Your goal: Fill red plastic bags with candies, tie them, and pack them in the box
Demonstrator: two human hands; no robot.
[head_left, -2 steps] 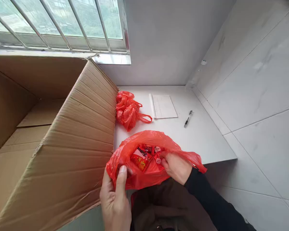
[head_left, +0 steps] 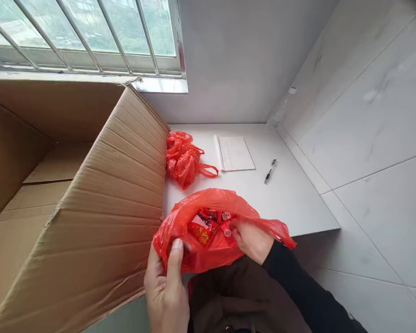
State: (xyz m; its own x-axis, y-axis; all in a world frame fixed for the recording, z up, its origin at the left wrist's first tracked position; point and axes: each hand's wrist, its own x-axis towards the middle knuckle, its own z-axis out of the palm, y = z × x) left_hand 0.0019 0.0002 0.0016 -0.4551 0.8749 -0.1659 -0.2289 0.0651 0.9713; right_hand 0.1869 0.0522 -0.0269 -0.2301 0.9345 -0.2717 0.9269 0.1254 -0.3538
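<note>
A red plastic bag is spread open in front of my body, at the near edge of the white table. Inside its mouth lie several small snack packets, red with some gold and black print. My left hand pinches the bag's left rim, thumb on top and fingers beneath. At the right of the opening, my right hand reaches in with curled fingers beside the packets. A strip of the bag drapes by its wrist; what its fingertips grip is hidden.
A large open cardboard box stands at the left. On the white table are a bundled red bag, a notepad and a pen. A tiled wall bounds the right side; a barred window is behind.
</note>
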